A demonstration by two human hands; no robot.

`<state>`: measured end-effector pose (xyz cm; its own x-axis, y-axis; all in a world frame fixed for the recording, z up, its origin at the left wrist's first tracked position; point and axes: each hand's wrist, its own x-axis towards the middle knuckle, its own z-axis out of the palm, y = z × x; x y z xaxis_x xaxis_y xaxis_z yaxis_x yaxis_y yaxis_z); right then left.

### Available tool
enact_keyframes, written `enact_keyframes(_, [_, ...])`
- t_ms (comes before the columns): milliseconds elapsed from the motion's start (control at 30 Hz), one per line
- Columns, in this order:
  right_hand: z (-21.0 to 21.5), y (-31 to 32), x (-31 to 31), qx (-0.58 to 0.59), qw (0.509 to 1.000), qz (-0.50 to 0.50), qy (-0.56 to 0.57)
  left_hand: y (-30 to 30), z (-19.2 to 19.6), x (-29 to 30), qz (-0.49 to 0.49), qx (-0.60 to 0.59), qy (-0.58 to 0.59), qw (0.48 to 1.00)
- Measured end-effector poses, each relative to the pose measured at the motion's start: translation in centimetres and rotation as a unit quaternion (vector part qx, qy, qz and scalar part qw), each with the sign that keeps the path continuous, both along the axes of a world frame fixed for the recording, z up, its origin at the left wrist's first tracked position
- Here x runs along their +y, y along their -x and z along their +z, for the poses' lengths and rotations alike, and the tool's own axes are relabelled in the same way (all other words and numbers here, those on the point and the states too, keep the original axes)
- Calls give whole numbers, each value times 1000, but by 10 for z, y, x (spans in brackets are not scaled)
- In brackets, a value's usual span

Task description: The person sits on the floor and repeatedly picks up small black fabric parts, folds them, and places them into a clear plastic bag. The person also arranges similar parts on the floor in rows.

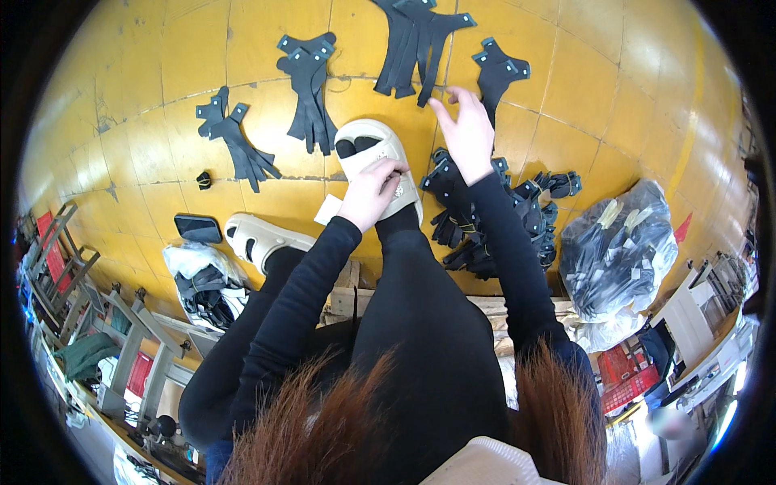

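Note:
My left hand (373, 194) rests over the beige clog (373, 139) on my right foot. Its fingers are curled together, and whatever they hold, if anything, is hidden. A white card or tag (327, 209) lies beside that wrist. My right hand (467, 133) reaches farther forward, thumb and fingers apart, with nothing between them. Close to its fingertips are a fan of black fabric straps (414, 50) with small pale labels and a smaller bunch of straps (498, 71). Below that hand, partly covered by my forearm, is a pile of banded black strap bundles (458, 214).
More strap bunches (309, 97) lie on the yellow floor (145, 153) at the left. A phone (198, 228), another beige clog (267, 240) and a bag of black pieces (206, 283) are near my left leg. At right sits a large clear plastic bag (618, 250).

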<state>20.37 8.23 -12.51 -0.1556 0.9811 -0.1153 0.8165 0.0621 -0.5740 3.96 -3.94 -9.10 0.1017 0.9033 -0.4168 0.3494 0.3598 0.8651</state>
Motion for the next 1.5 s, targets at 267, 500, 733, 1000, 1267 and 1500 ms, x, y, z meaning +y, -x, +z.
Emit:
enact_keyframes(267, [-16, 20, 39, 73, 981, -63, 167, 2, -3, 0, -5, -7, 6, 1000])
enact_keyframes(500, [31, 23, 75, 575, 711, -228, 336, 6, -2, 2, -8, 5, 22, 1000])
enact_keyframes(733, [54, 56, 107, 616, 721, -176, 264, 4, -1, 3, 3, -6, 29, 1000])
enact_keyframes(1000, [1, 54, 18, 524, 737, -217, 368, 5, -8, 0, -2, 3, 11, 1000])
enact_keyframes(1267, [-17, 43, 4, 346, 873, -223, 261, 6, -5, 2, -11, -1, 31, 999])
enact_keyframes(1500, [34, 61, 63, 535, 789, -204, 223, 8, -1, 5, -16, 3, 40, 999])
